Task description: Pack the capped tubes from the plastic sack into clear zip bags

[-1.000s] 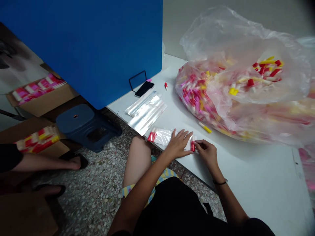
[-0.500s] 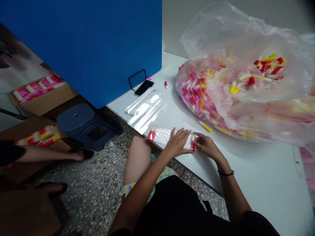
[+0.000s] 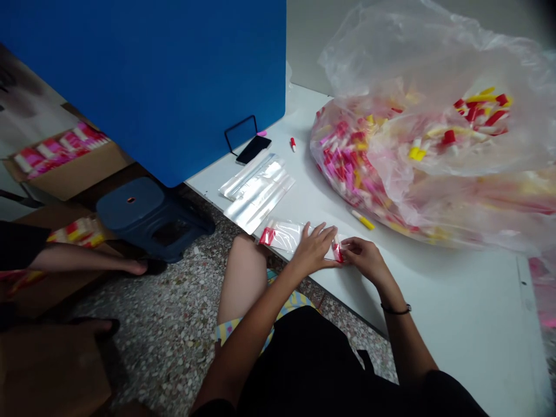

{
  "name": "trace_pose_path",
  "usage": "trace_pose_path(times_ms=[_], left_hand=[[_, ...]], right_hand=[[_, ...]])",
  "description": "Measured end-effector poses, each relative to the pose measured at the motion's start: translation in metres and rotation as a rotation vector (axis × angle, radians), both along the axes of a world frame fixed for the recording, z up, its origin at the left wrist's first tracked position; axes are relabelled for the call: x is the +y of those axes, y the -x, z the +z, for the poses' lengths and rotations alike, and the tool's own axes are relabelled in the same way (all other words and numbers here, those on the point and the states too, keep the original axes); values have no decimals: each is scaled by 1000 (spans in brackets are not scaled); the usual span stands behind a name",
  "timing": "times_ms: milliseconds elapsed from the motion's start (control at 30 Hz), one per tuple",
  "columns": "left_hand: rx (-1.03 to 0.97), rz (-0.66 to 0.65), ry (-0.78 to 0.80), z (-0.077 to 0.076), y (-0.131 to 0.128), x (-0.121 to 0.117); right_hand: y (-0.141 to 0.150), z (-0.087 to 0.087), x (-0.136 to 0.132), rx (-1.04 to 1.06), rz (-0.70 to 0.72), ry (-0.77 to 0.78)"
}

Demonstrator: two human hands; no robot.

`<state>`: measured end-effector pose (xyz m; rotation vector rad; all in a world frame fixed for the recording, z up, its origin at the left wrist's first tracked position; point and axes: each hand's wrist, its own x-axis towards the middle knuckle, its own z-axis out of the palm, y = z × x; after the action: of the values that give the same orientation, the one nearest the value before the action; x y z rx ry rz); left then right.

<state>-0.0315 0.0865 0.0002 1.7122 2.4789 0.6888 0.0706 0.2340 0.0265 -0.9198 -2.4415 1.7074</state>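
My left hand lies flat with its fingers spread over a clear plastic bag on the table near its front edge. A red-and-white piece shows at the bag's left end. At the right end is a short red-and-white marker, partly covered by my fingers. My right hand is closed, thumb and fingertips pinched against the marker's right side. Whether that marker lies fully inside the bag, I cannot tell.
Flat clear bags and a phone lie to the left. A large plastic sack of markers fills the back right. A yellow marker and red marker lie loose. Left are a stool, marker boxes and another person's leg.
My right hand has shifted slightly left, and the marker at the bag's right end sits a little further left. My left hand stays spread on the bag. The other person's leg has moved slightly.
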Motion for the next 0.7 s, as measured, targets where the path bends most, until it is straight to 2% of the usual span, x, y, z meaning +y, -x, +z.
trace_pose_path(times_ms=[100, 200, 533, 700], left_hand=[[-1, -2, 2, 1, 0, -1], [26, -13, 33, 3, 0, -2], [67, -7, 87, 4, -1, 0], [6, -10, 83, 3, 1, 1]], right_hand=[[-2, -1, 0, 19, -17, 126], [-1, -2, -2, 41, -33, 183], [-2, 5, -8, 49, -68, 252], [-3, 0, -2, 86, 45, 244]])
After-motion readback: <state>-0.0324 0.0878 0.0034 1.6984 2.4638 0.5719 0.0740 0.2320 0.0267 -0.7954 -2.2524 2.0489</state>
